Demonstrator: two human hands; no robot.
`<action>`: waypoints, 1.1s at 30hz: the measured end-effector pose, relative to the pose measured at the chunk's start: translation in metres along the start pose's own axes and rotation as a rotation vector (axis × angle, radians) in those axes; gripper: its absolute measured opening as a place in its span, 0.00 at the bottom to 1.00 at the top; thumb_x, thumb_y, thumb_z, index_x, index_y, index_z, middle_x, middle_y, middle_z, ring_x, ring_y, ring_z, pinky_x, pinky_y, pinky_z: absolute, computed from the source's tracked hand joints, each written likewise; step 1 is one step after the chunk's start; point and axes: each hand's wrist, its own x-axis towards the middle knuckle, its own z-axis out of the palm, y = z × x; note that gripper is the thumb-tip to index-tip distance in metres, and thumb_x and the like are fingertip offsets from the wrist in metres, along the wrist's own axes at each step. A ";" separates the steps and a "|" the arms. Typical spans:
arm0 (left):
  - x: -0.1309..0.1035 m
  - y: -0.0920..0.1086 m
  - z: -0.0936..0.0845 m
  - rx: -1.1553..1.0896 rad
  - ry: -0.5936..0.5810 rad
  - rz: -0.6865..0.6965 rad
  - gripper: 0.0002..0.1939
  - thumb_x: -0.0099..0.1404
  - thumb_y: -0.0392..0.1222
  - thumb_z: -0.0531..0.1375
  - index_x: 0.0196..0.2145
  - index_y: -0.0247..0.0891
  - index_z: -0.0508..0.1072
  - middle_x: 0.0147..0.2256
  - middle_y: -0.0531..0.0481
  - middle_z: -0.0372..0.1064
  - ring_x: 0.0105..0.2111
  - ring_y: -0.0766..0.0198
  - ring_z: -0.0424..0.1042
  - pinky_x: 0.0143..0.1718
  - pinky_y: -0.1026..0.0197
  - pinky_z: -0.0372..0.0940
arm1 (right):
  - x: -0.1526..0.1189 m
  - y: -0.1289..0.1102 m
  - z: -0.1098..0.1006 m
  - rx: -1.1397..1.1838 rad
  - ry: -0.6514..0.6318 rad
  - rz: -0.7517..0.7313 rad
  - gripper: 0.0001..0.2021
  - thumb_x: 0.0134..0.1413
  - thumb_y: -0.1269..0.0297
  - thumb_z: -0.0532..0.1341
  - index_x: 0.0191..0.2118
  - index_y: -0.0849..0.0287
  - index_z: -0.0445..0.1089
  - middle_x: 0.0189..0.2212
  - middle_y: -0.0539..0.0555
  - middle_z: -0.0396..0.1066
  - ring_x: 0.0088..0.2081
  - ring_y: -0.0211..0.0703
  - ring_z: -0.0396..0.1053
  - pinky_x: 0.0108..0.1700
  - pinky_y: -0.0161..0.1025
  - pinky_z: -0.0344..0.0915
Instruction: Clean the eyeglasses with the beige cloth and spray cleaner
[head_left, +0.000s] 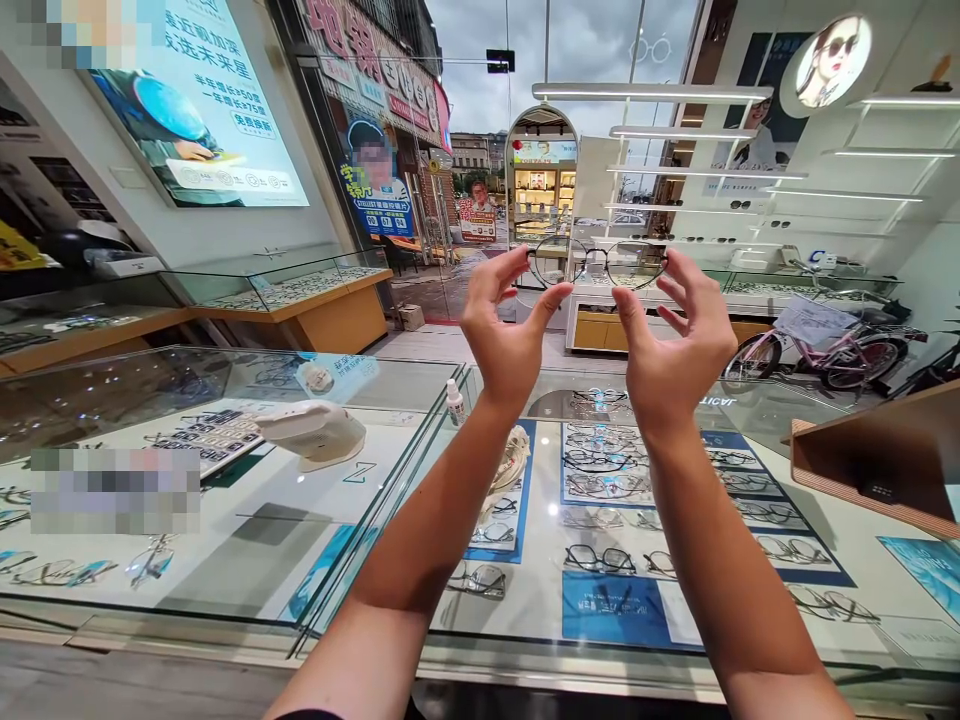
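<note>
A pair of eyeglasses (596, 254) with thin dark round rims is held up at arm's length, above the glass display case (540, 640). My left hand (510, 320) pinches its left side, fingers on top and thumb below. On the other side my right hand (675, 325) grips the right edge in the same way. Through the clear lenses the bright shop background shows. Beneath my forearms, inside the case, several rows of glasses frames (600, 558) lie on white and blue boards.
A small white bottle (454, 402) stands on the glass by the case joint. To the left is a white device (315, 432); at right, a brown-edged panel (870, 460). Farther back are an arched mirror (544, 190), a pink bicycle (832, 340) and another display counter (322, 310).
</note>
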 end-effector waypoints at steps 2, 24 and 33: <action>0.000 -0.007 0.003 -0.037 -0.024 -0.023 0.27 0.66 0.59 0.70 0.58 0.46 0.74 0.56 0.44 0.76 0.56 0.54 0.78 0.53 0.54 0.76 | -0.001 0.000 0.001 -0.041 0.027 -0.044 0.28 0.66 0.48 0.63 0.69 0.45 0.66 0.64 0.58 0.72 0.62 0.56 0.73 0.56 0.54 0.77; -0.001 0.005 -0.001 0.086 0.039 0.027 0.28 0.64 0.60 0.70 0.56 0.44 0.74 0.54 0.43 0.75 0.56 0.55 0.77 0.53 0.54 0.76 | 0.001 0.011 0.008 0.005 0.009 -0.044 0.29 0.66 0.47 0.63 0.69 0.46 0.65 0.62 0.60 0.72 0.59 0.55 0.75 0.52 0.53 0.79; -0.005 0.013 -0.005 -0.024 0.050 -0.001 0.30 0.65 0.58 0.70 0.59 0.46 0.70 0.57 0.43 0.73 0.57 0.52 0.78 0.50 0.53 0.79 | -0.009 -0.002 0.002 0.064 0.027 -0.097 0.27 0.65 0.49 0.64 0.66 0.47 0.67 0.62 0.60 0.71 0.63 0.57 0.71 0.57 0.56 0.77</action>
